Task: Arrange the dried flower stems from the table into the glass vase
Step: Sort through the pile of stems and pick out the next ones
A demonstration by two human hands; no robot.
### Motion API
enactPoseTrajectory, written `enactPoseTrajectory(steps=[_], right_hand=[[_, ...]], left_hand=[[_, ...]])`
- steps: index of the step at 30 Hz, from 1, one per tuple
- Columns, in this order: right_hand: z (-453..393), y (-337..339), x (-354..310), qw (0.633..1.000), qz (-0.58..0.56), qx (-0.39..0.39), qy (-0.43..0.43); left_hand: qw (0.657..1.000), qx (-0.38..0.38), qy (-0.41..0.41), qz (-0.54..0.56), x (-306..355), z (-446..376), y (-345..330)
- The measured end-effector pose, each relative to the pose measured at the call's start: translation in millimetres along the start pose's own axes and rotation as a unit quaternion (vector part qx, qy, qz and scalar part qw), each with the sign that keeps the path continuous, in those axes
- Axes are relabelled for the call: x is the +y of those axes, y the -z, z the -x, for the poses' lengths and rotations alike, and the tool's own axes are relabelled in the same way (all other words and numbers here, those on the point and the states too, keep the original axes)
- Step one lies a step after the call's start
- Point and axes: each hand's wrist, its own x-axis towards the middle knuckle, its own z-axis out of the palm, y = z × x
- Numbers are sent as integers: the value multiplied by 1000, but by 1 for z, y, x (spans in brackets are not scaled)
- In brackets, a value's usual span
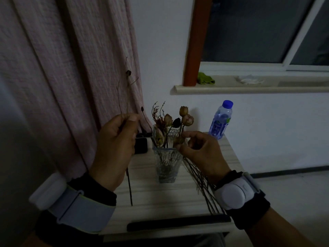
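Head view: the glass vase stands upright near the middle of the pale bench and already carries several dried flowers, their heads rising above its rim. To the left of the vase, the left hand has its fingers pinched around a thin dried stem; the stem runs nearly vertical, its twiggy top well above the vase's rim and its lower end hanging below the hand over the bench. To the right of the vase, the right hand has its fingers closed on a bundle of stems, whose long axis slants down and away from the vase's mouth toward the bench's near edge. A flower head of the bundle sits just beside the rim. A water bottle stands behind and right of the vase, a dark phone-like slab just left of it. As I judge it, the left-hand stem only needs lifting and moving right over the mouth; the right hand is nearer the rim
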Motion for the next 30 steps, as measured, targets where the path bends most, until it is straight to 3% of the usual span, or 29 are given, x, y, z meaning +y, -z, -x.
enactPoseTrajectory(steps=[16,30], right_hand=[[-5,2,-7,999,3,33,35],[-27,1,-5,993,1,120,19]], left_hand=[[1000,0,1,-4,-3,1,0],[1000,-8,3,9,-5,0,1]])
